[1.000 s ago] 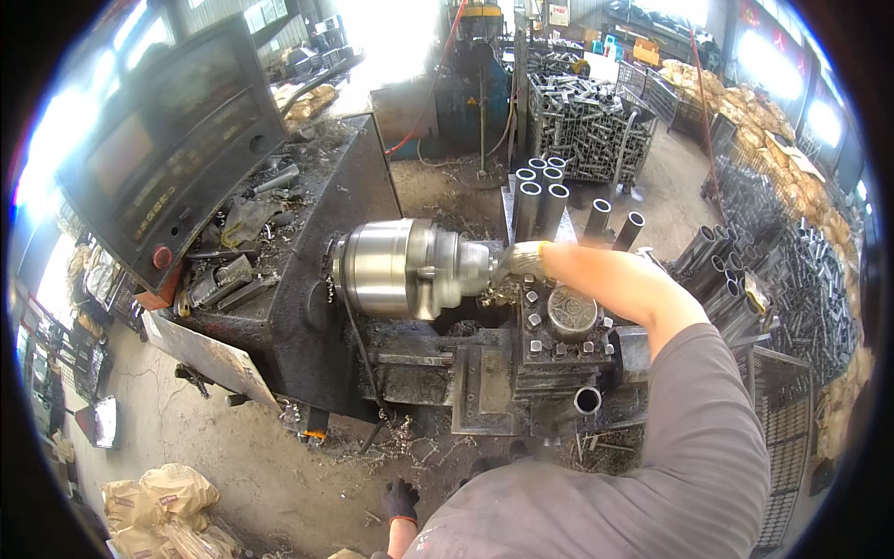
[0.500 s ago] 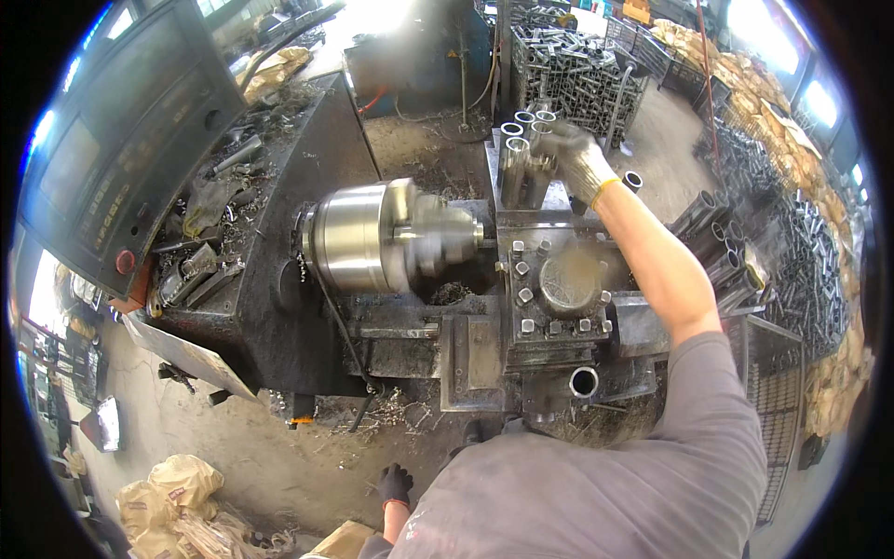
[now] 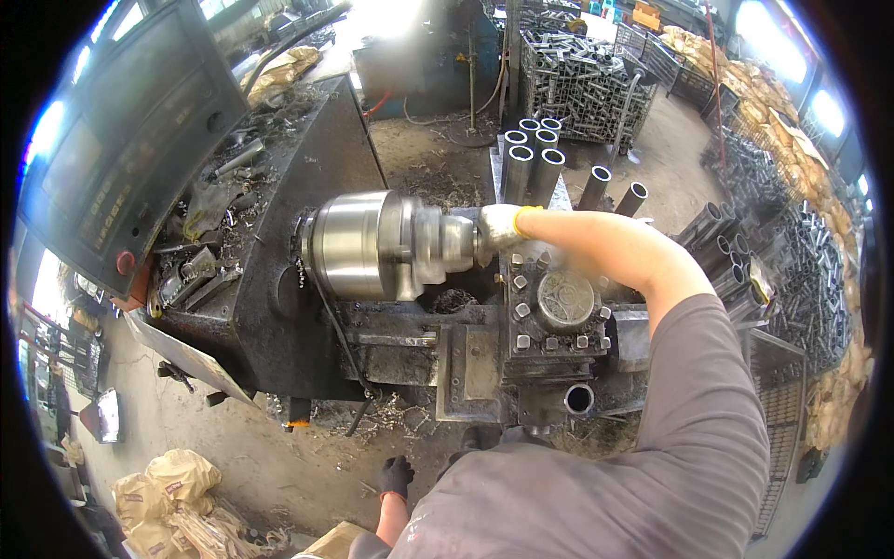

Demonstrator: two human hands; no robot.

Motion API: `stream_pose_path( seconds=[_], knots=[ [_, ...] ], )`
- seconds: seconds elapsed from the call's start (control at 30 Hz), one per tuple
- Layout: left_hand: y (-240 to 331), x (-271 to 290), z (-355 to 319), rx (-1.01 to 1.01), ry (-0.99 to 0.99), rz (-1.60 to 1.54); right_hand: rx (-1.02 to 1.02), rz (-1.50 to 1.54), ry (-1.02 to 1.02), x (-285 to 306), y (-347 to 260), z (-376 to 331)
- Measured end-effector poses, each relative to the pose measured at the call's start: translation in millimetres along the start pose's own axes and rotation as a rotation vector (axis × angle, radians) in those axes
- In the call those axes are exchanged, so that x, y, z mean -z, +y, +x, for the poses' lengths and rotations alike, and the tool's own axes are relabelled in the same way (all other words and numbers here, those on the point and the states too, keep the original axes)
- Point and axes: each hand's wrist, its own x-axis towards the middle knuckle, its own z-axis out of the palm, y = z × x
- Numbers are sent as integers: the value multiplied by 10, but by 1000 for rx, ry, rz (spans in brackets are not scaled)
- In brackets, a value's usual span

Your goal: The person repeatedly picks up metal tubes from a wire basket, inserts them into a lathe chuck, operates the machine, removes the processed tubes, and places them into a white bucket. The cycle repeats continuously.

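My right hand (image 3: 501, 228), in a pale work glove with a yellow cuff, is at the right end of the lathe's chuck assembly (image 3: 358, 244). Its fingers curl closed there; what they grip is hidden. The stepped front of the chuck is smeared, as if turning. Just below the hand sits the square tool post (image 3: 559, 303), ringed with bolts. Behind it, several cut steel tubes (image 3: 549, 168) stand upright on a plate. My left hand (image 3: 397, 475), in a dark glove, hangs low by my body, fingers loosely apart and holding nothing.
A tube end (image 3: 578, 399) points up beside the tool post. More tubes (image 3: 726, 252) lean in a group at the right. A wire basket of metal pieces (image 3: 587, 88) stands behind. Chips cover the headstock top (image 3: 223, 186); sacks (image 3: 172, 494) lie at the lower left.
My right hand has moved from the upright tubes toward the left and nearer, to the end of the chuck assembly. My left hand stays low by my body.
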Motion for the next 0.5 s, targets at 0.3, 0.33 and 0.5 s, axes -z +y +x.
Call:
stream_pose_path(
  seconds=[0.3,0.33,0.5],
  knots=[
    [36,-163,-189,-52,142,-1,122,169,-415,45,895,511],
    [15,-153,-165,-48,214,66,41,161,-281,-165,994,436],
    [138,-49,-203,-71,108,-18,-180,276,-320,-41,1347,-536]
  ],
)
